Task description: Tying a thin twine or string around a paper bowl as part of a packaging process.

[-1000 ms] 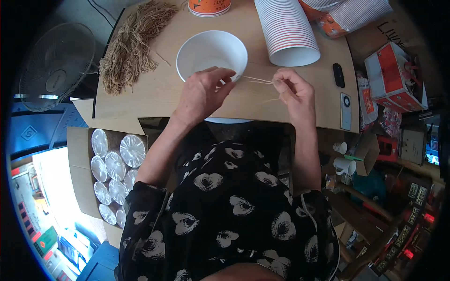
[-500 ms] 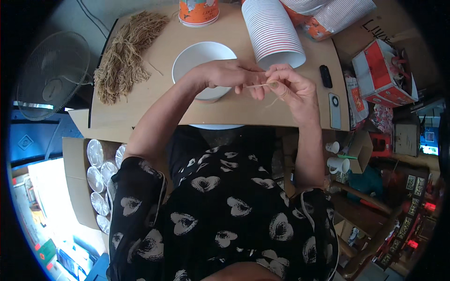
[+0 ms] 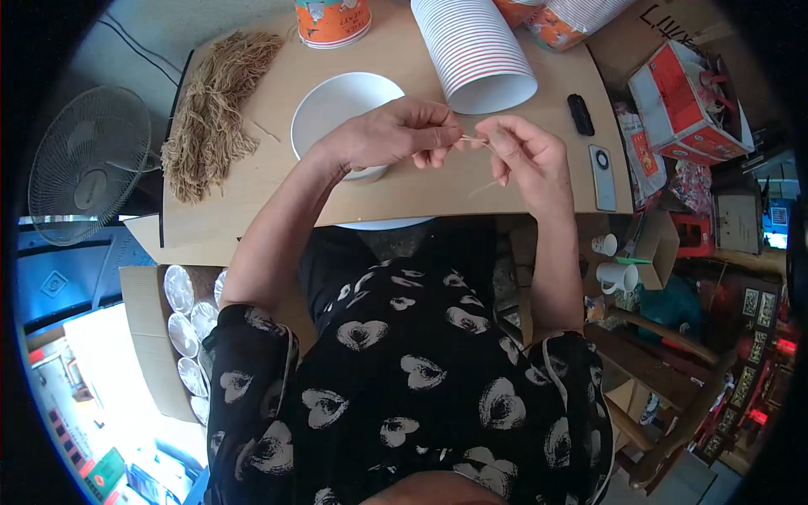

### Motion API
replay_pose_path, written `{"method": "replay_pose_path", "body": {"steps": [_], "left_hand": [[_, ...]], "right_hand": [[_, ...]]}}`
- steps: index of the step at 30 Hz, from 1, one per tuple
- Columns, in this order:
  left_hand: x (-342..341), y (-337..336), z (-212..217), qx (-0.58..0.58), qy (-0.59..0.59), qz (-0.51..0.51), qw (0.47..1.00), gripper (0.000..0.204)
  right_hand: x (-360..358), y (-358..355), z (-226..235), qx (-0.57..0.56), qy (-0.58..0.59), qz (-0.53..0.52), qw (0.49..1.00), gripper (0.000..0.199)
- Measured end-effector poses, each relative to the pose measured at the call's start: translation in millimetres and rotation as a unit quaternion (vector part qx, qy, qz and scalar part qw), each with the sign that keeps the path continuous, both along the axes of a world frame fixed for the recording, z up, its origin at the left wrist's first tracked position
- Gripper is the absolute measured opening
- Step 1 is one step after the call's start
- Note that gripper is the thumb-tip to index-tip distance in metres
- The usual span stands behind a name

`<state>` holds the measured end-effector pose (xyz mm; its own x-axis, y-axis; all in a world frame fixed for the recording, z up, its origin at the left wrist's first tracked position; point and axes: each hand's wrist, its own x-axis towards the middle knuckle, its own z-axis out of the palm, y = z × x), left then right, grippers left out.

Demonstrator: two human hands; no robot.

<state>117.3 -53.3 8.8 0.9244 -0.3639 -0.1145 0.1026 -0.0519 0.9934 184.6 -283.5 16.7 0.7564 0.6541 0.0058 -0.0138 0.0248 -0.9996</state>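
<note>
Left hand (image 3: 397,133), right hand (image 3: 534,160): each grip pinched on thin cord (image 3: 474,138), probably to control short span between hands. Cord above table (image 3: 421,198), just right of white bucket (image 3: 326,105). Tan fibre bundle (image 3: 215,114) at left, bucket stack (image 3: 475,50) mouth facing near edge; likely for easy reach.

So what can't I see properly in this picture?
All in the head view:
Whether the thin string has a knot: it's too small, and the fingertips of the left hand and right hand cover parts of it.
The near right part of the white tub: behind the left hand and wrist.
The far end of the orange tub: cut off by the upper edge.
Some of the cardboard box: behind the left arm.
</note>
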Motion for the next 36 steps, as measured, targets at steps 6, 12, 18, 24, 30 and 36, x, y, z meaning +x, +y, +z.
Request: {"method": "replay_pose_path", "body": {"steps": [6,12,18,24,30,36], "left_hand": [[-2,0,1,0.006,0.001,0.004,1.0,0.022],[-7,2,-3,-0.007,0.01,0.029,0.999,0.023],[-12,3,-9,-0.01,0.02,0.052,0.998,0.023],[-14,6,-16,-0.01,0.002,0.053,0.999,0.022],[-18,6,-21,-0.015,-0.029,0.054,0.998,0.021],[-23,3,-20,0.004,-0.024,0.068,0.997,0.02]], "right_hand": [[2,-1,-9,-0.049,-0.132,0.028,0.99,0.012],[-3,6,-14,-0.058,-0.137,-0.009,0.989,0.01],[-5,11,-20,-0.035,-0.169,-0.017,0.985,0.01],[0,13,-26,-0.031,-0.205,-0.009,0.978,0.011],[0,16,-30,-0.041,-0.141,-0.003,0.989,0.013],[-1,18,-32,-0.02,-0.039,0.042,0.998,0.017]]}}
